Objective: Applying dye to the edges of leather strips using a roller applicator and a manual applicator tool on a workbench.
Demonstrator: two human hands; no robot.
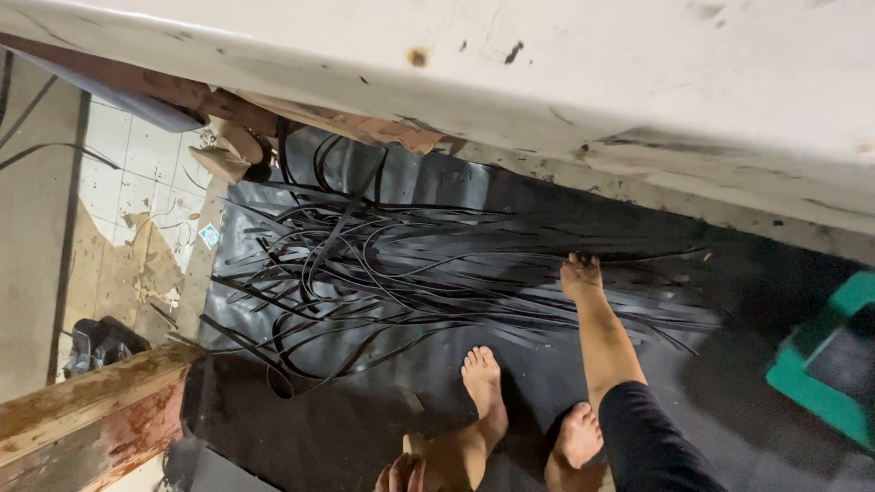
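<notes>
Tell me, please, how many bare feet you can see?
2: one foot flat on the black sheet below the strips, the other foot right of it, beside the sleeved arm.

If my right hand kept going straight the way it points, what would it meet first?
Probably the loose black strips: the right hand already seems to reach them, though depth is unclear.

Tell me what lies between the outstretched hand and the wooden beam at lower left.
In the head view, a tangle of black strips on the black sheet fills the stretch between the right hand and the wooden beam.
</notes>
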